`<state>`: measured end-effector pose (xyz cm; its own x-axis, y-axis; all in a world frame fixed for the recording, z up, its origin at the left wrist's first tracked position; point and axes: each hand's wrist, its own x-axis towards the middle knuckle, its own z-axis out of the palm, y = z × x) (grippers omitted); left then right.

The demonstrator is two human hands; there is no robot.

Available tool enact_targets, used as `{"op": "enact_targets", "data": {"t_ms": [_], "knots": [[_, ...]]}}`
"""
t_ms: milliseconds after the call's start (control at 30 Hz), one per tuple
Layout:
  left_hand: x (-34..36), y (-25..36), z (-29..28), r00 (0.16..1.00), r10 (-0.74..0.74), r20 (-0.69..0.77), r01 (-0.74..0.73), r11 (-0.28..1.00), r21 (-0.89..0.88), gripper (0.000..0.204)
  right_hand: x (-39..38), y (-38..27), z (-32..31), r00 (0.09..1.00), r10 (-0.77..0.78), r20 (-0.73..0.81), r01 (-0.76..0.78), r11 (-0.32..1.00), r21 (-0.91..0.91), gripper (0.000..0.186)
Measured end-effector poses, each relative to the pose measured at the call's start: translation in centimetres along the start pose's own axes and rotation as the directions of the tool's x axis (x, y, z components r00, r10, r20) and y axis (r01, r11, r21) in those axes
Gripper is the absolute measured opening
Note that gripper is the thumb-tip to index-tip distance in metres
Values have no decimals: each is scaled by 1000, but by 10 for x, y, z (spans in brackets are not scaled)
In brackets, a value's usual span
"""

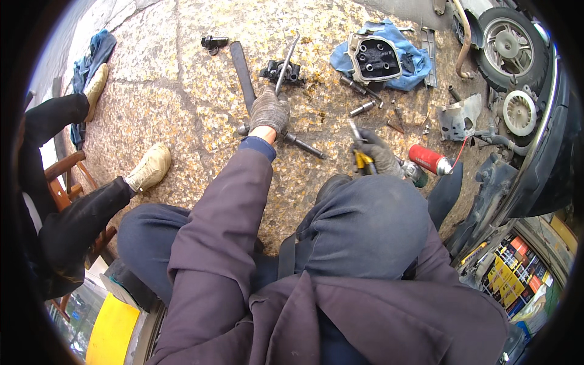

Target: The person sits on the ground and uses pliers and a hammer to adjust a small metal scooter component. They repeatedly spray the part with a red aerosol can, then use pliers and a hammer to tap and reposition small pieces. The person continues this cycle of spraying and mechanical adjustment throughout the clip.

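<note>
My gloved left hand (pixel 268 110) is closed around a long silver metal bar (pixel 288 59) pointing away from me. Beside it lie a dark flat bar (pixel 241 69) and, partly under the hand, a steel bar tool (pixel 306 146). Beyond the hand sits a black metal component (pixel 273 70). My gloved right hand (pixel 381 156) grips a yellow-and-black handled tool (pixel 363 160) with a silver tip, just left of a red spray can (pixel 427 158). A cover with black interior (pixel 375 59) rests on a blue cloth (pixel 415 68); small cylindrical parts (pixel 362 108) lie nearby.
A seated person's beige shoes (pixel 149 166) and dark legs are at left, beside a wooden chair (pixel 59 188). A blue cloth (pixel 100 42) lies behind. At right stand a scooter wheel (pixel 505 50), a white fan wheel (pixel 519 112), loose panels (pixel 490 191) and a box of packages (pixel 512 274).
</note>
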<state>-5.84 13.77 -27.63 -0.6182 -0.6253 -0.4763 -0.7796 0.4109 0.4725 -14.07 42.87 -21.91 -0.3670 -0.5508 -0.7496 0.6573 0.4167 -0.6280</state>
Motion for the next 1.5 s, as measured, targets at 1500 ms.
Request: {"op": "enact_targets", "data": {"t_ms": [1500], "knots": [[23,-8,11,992,-66,104,72,996,-54,45,125,-87,99,777,-573,261,209,-156,-965,52]]}}
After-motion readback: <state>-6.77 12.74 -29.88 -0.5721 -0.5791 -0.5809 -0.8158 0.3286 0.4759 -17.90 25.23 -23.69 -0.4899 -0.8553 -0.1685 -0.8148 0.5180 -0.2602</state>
